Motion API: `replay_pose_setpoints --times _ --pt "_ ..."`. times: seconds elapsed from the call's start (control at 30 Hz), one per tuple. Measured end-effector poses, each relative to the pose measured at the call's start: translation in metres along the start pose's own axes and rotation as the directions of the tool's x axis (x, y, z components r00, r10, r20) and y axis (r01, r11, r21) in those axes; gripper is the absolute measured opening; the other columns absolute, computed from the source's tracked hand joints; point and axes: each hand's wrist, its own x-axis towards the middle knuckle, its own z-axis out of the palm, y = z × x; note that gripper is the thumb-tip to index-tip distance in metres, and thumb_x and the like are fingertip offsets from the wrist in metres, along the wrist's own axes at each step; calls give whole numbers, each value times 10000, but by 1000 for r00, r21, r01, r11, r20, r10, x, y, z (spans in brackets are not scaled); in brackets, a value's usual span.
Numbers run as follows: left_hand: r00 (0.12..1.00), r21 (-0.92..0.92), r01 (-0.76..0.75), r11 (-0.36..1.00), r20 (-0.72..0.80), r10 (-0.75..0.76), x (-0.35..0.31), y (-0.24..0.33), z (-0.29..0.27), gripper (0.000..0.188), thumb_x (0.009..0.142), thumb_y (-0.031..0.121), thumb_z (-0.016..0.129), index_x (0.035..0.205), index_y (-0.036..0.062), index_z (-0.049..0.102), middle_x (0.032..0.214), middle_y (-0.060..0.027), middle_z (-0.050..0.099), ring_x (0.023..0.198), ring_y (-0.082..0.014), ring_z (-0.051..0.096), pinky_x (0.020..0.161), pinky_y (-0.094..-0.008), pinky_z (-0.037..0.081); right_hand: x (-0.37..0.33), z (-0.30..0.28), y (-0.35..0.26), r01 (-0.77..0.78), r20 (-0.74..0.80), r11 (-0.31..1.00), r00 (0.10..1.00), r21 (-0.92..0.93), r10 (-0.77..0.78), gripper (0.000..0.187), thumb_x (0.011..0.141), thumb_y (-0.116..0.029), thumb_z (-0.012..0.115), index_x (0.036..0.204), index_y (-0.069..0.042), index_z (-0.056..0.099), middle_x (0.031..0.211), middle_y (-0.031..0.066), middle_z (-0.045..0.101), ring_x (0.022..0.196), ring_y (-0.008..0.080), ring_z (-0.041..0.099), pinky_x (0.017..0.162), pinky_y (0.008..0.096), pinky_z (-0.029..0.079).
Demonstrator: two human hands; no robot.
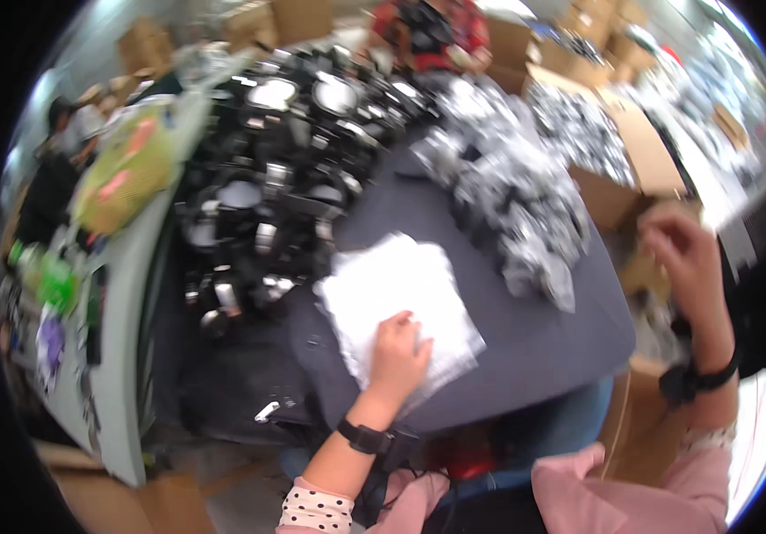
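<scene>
My left hand (399, 359) rests on a stack of white, thin plastic bags (401, 278) on the dark grey table. Its fingers are bent, with the thumb and fingertips apart, and I see nothing gripped between them. My right hand (684, 258) is raised off the table's right edge, above an open cardboard box area. Its fingers curl loosely and are blurred, with no object visible in them. To the left of the bags lies a big pile of black and silver round-faced items (267, 191), like watches. Clear plastic-wrapped items (521, 191) are heaped at right.
An open cardboard box (610, 200) with more wrapped items stands beyond the table's right side. A pale table edge (138, 320) runs along the left, with a yellow mesh bag (129, 169) and a green bottle (53, 280). Another person in red (476, 36) is across the table.
</scene>
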Motion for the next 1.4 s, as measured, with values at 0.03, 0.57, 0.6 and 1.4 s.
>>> replay_pose_setpoints --times 0.03,0.57,0.6,1.4 --pt "1000 -7 28 1000 5 -28 1 -1 -7 268 731 85 714 947 -37 612 1096 -206 596 1019 -372 569 910 -425 464 11 -4 -8 -50 8 995 999 -87 51 165 876 -149 648 931 7 656 746 9 612 681 54 555 592 215 428" --pt "978 151 52 987 190 -81 4 23 -13 248 772 -19 632 1016 -64 621 1088 -191 620 1000 -351 603 881 -404 483 21 -110 180 -295 66 817 925 -495 374 304 920 -293 565 997 -13 655 799 21 632 733 95 617 621 234 462" --pt "975 171 50 984 207 -85 4 20 -14 248 772 -19 632 1016 -64 621 1088 -191 620 1000 -351 603 881 -404 483 -11 -67 164 -415 142 797 844 -439 518 288 904 -273 589 987 -6 658 791 48 637 728 135 623 621 271 476" --pt "990 126 -129 984 66 122 5 6 2 183 819 51 603 954 -73 623 1056 -184 631 1005 -347 592 901 -396 472 -536 130 240 -965 636 -255 -232 -56 736 197 905 -99 479 977 -12 641 959 165 679 847 271 668 671 414 535"
